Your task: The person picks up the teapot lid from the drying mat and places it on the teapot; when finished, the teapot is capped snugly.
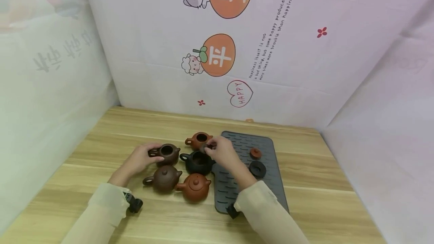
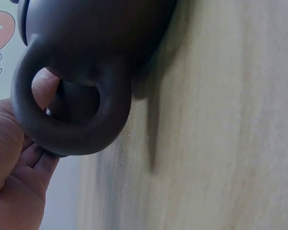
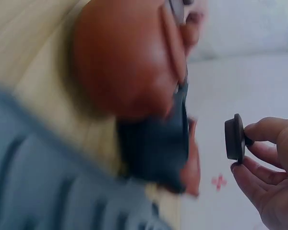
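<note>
My left hand point(image 1: 139, 158) grips a small dark brown teapot point(image 1: 171, 156) at its handle side, thumb toward me; the pot's top is uncovered. In the left wrist view, the handle of a nearer teapot point(image 2: 69, 139) partly hides the fingers. My right hand point(image 1: 224, 153) pinches a dark brown teapot lid point(image 3: 236, 138) by its knob, raised above the pots. Below that hand stands a lidless black teapot point(image 1: 193, 168), with a lidless reddish teapot point(image 1: 194, 141) behind it. Closer to me are a lidded brown teapot point(image 1: 165, 184) and a lidded red-brown teapot point(image 1: 194, 195).
A dark grey ridged mat point(image 1: 234, 142) lies to the right of the pots. On it are a small reddish lid point(image 1: 255, 153) and a larger black lid point(image 1: 258, 169). White printed cloth walls point(image 1: 152, 82) enclose the wooden table point(image 1: 318, 168) at the back and sides.
</note>
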Demonstrator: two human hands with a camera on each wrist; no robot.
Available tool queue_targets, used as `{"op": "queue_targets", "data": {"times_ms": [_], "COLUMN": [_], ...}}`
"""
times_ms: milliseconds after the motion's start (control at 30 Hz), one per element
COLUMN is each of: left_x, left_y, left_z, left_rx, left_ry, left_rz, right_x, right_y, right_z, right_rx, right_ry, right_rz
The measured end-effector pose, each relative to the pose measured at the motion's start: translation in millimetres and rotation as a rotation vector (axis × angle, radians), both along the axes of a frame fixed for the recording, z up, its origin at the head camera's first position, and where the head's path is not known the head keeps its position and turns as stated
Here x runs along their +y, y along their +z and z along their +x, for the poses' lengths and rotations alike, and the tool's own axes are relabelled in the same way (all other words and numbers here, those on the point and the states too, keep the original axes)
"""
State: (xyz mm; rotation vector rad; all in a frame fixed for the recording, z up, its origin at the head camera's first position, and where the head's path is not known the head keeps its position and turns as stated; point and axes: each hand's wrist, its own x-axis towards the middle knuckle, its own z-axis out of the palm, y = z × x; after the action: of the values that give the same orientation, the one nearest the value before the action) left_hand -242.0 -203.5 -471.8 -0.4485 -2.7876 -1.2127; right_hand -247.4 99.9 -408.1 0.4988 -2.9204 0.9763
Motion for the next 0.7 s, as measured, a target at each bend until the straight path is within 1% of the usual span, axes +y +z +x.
{"op": "queue_targets", "data": {"times_ms": [67, 167, 267, 367, 567, 700], "left_x": [0.1, -0.5, -2.4, -4.1, -3.7, -2.4], "left_y": [0.1, 0.0, -0.9, -0.7, 1.1, 1.9], "left_z": [-0.3, -0.8, -1.2, -1.3, -1.9, -1.6], "left_rx": [0.002, 0.0, -0.004, -0.008, -0.018, 0.001], "left_ry": [-0.003, -0.004, -0.004, -0.005, -0.019, -0.024], "left_rz": [0.005, 0.005, 0.008, 0.018, 0.023, 0.02], "right_x": [-19, -46, -70, -91, -118, -128], "right_y": [5.5, 7.4, 5.7, 2.1, -9.7, -16.2], "right_z": [-4.4, -10.7, -14.5, -16.1, -17.9, -18.6], "right_rx": [-0.021, -0.032, -0.057, -0.082, -0.076, -0.072], "right_ry": [0.034, 0.072, 0.093, 0.09, 0.105, 0.105], "right_rz": [0.009, 0.03, 0.038, 0.056, 0.121, 0.15]}}
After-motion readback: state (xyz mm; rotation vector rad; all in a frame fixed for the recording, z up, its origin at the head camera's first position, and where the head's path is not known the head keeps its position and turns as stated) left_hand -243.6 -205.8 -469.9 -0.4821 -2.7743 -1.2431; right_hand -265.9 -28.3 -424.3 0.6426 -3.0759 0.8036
